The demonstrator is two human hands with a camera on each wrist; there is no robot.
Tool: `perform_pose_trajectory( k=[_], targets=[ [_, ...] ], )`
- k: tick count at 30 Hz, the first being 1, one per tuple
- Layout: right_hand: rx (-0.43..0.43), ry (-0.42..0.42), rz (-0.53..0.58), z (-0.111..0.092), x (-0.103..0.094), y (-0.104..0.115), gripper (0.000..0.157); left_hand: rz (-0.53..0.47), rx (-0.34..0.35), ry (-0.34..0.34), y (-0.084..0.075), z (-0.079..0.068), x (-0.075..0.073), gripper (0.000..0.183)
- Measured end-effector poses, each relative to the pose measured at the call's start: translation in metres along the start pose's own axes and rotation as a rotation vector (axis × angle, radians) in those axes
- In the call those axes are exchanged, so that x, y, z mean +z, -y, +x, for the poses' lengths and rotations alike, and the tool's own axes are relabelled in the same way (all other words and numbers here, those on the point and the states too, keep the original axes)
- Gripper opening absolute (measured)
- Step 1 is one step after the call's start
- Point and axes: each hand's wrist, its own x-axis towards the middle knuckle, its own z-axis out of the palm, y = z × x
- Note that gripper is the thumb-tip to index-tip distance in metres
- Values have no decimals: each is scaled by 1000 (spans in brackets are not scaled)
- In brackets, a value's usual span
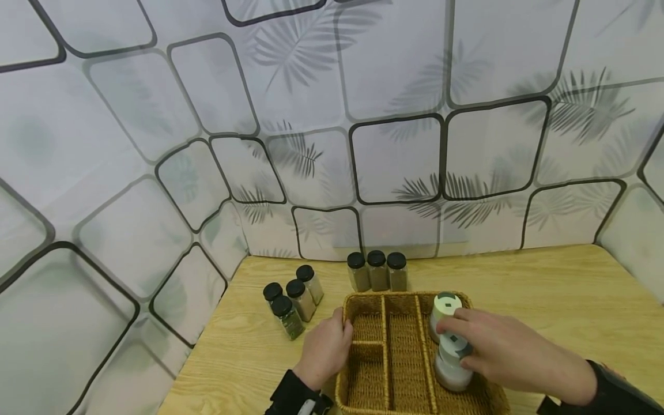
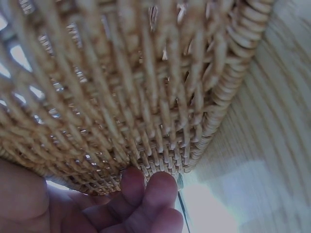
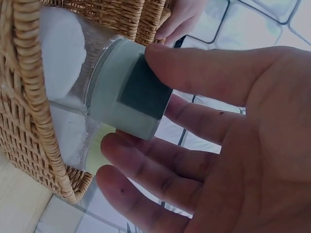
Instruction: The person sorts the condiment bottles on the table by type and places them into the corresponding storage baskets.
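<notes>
A divided wicker basket (image 1: 406, 346) rests on the wooden table. My left hand (image 1: 325, 349) grips its left side; in the left wrist view the fingertips (image 2: 162, 187) press against the woven wall. In the right-hand compartment stand two clear jars with white contents. My right hand (image 1: 519, 349) pinches the nearer jar (image 1: 453, 374) by its pale grey-green lid (image 3: 104, 87), thumb on one side and fingers on the other. Just behind it, the second jar (image 1: 437, 328) has a yellow-green lid (image 3: 99, 148). The left and middle compartments hold nothing.
Left of the basket, several black-lidded spice jars (image 1: 301, 297) stand in a cluster. Three more black-lidded jars (image 1: 377, 274) line up behind the basket's far rim. A patterned sheet (image 1: 399, 161) hangs along the back and left of the table (image 1: 570, 300).
</notes>
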Motion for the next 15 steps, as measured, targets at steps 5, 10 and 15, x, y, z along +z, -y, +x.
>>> perform_pose_trajectory(
  k=[5, 10, 15],
  targets=[
    [38, 12, 12, 0, 2, 2, 44, -7, -7, 9, 0, 0, 1, 43],
    [62, 18, 26, 2, 4, 4, 42, -9, -9, 13, 1, 0, 2, 44],
    [53, -6, 6, 2, 4, 4, 41, 3, 1, -8, 2, 1, 2, 43]
  ],
)
